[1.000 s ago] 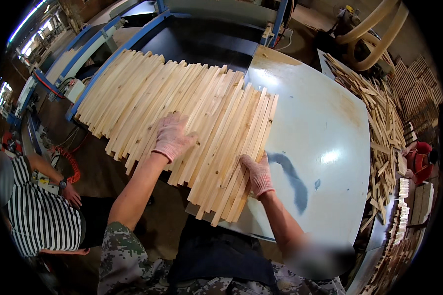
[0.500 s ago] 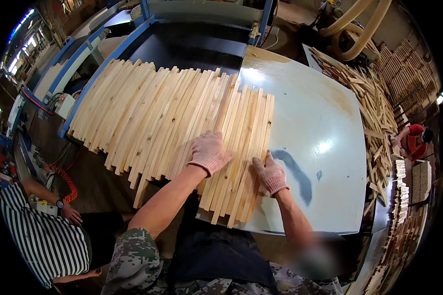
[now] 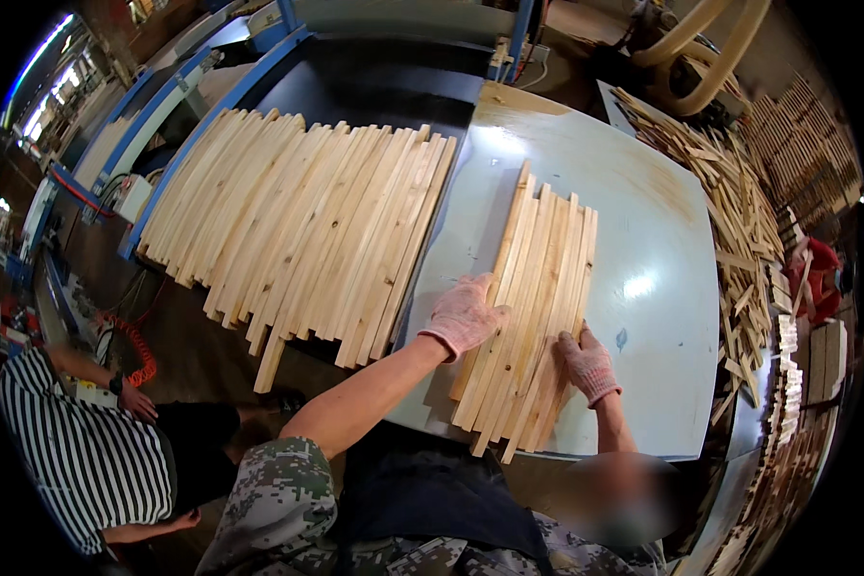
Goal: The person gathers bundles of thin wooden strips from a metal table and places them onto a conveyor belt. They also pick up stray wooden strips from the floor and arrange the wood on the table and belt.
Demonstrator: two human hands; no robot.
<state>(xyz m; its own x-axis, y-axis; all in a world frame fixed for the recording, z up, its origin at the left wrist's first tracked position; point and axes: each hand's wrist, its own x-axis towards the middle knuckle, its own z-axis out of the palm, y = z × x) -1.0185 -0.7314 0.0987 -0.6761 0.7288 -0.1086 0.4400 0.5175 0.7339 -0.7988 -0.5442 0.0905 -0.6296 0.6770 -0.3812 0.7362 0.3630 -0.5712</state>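
Note:
A bundle of long, pale wooden strips [image 3: 538, 288] lies side by side on the smooth grey tabletop [image 3: 653, 374]. My left hand [image 3: 466, 315], in a pinkish knitted glove, presses against the bundle's left edge, its thumb reaching over the strips. On the opposite edge my right hand [image 3: 590, 365], gloved alike, grips the near part with its fingers at the outer strips. Between them the two hands clasp the bundle. To the left, a wider row of similar wooden strips [image 3: 298, 221] rests partly on a dark conveyor belt [image 3: 374, 82], apart from the bundle.
A blue machine frame [image 3: 211, 115] borders the belt. At the right lies a heap of loose wood pieces [image 3: 730, 211], with a thick hose [image 3: 710, 58] beyond it. A person in a striped shirt [image 3: 86, 442] stands at the near left; another in red [image 3: 814, 278] is far right.
The bundle has slid right across the tabletop with both hands, opening a gap from the wider row. My left hand has shifted from on top of the strips to the bundle's left edge.

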